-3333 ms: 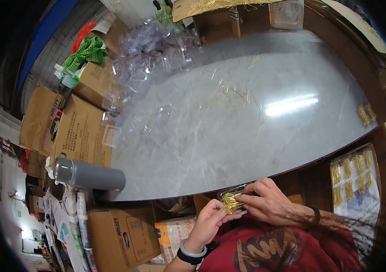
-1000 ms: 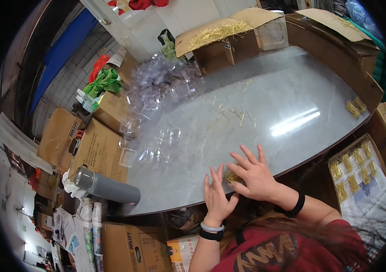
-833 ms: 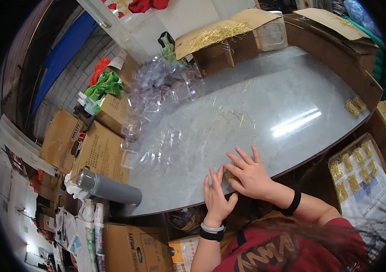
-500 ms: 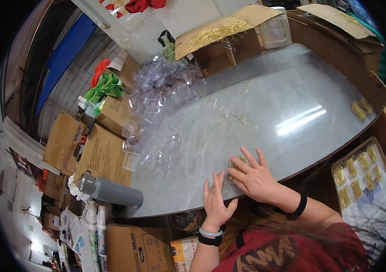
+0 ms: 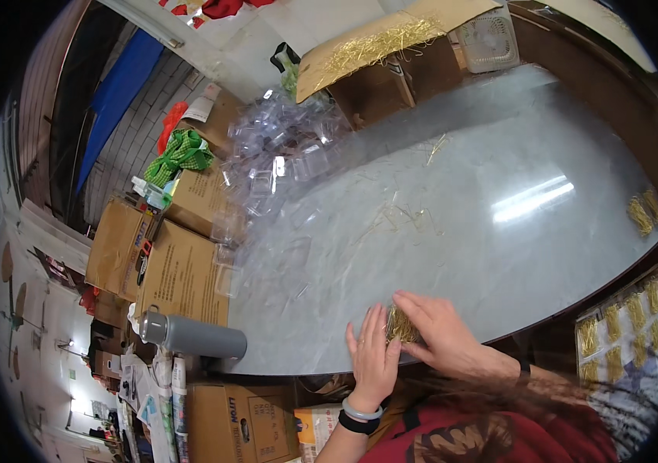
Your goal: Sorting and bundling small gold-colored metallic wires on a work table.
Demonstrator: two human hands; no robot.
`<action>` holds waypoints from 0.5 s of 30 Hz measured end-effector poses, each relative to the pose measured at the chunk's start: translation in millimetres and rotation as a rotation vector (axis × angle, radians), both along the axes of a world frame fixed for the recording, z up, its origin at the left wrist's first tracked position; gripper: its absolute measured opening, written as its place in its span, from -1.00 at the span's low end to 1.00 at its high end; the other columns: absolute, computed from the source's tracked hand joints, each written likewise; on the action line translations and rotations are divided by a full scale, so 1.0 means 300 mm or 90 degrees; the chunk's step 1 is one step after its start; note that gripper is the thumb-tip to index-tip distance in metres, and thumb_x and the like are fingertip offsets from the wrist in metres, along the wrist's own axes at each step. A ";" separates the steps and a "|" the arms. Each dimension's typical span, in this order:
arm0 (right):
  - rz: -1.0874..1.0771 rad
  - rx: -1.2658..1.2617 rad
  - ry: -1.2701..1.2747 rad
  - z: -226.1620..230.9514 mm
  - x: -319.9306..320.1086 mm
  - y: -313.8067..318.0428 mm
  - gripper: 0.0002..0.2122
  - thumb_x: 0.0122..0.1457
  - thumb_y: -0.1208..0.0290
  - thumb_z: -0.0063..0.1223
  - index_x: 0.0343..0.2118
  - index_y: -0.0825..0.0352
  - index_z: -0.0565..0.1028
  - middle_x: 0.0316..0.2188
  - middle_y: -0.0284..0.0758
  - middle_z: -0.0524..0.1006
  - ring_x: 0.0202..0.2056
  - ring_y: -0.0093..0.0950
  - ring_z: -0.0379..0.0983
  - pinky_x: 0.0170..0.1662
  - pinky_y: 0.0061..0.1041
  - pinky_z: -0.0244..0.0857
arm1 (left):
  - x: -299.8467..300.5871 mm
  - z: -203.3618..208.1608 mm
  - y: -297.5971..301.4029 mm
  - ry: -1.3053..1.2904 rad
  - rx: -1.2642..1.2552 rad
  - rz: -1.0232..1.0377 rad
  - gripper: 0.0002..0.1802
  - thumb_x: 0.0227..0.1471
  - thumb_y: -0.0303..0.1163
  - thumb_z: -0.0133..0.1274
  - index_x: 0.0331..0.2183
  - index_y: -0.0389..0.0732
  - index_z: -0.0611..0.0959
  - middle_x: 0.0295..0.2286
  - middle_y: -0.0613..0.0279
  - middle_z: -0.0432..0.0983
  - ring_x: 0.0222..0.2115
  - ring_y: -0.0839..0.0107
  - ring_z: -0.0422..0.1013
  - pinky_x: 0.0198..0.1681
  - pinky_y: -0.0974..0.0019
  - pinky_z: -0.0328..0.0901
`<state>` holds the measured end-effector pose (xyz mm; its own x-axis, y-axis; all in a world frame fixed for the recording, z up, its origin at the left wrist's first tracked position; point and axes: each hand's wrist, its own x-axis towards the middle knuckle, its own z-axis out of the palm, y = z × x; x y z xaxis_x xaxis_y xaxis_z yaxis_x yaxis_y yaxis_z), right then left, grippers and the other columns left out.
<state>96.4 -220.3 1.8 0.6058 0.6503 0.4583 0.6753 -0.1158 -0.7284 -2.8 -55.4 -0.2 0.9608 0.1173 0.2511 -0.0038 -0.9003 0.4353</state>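
Person at the near edge of a grey, marble-patterned worktop [image 5: 471,247], both bare hands down at the rim. Between them, a bundle of gold-coloured wire pins [image 5: 400,327], near the front edge. Left hand [image 5: 373,361]: grip unclosed, fingers extended close together along the bundle's left side. Right hand [image 5: 451,341]: fingers over the bundle's far right part, thumb on the near side; from here I cannot tell whether this grip clasps it. Pale bangle [image 5: 365,411] and black band [image 5: 358,424] on the left wrist.

Mid-worktop, a loose scatter of gold pins [image 5: 402,220]. Two more gold bundles [image 5: 641,216] side by side at the right edge; below that, rows of bundles [image 5: 614,361] on a pale sheet. Far left, a heap of clear plastic cases [image 5: 286,147]. Grey flask [image 5: 201,338] at the near left corner, beside cardboard boxes [image 5: 180,270]. At the back, tangled gold wire [image 5: 379,46] on a cardboard flap [image 5: 317,81].
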 end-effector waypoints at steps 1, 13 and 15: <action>0.004 -0.010 -0.012 -0.001 0.000 0.002 -0.24 0.02 0.37 0.34 0.30 0.36 0.21 0.22 -0.12 0.33 0.20 -0.13 0.27 0.20 -0.14 0.15 | -0.003 -0.005 0.004 -0.004 -0.012 -0.002 -0.36 0.33 -0.15 -0.22 0.26 -0.40 0.29 0.26 -0.11 0.22 0.31 0.03 0.12 0.37 -0.22 -0.29; -0.022 -0.030 0.033 0.025 0.010 -0.012 -0.22 -0.10 0.23 0.45 0.22 0.30 0.34 0.12 -0.16 0.39 0.09 -0.11 0.28 0.15 -0.14 0.17 | -0.007 -0.023 0.018 -0.073 -0.039 -0.041 -0.04 0.23 0.34 -0.26 0.27 -0.34 0.29 0.22 -0.04 0.32 0.29 -0.04 0.17 0.35 -0.28 -0.27; -0.036 0.000 0.037 0.020 0.013 -0.009 -0.26 -0.06 0.24 0.43 0.22 0.31 0.35 0.11 -0.15 0.39 0.09 -0.10 0.28 0.15 -0.14 0.17 | -0.016 -0.020 0.019 -0.063 -0.029 -0.045 0.02 0.19 0.42 -0.27 0.27 -0.32 0.29 0.21 -0.03 0.33 0.29 -0.06 0.17 0.34 -0.28 -0.25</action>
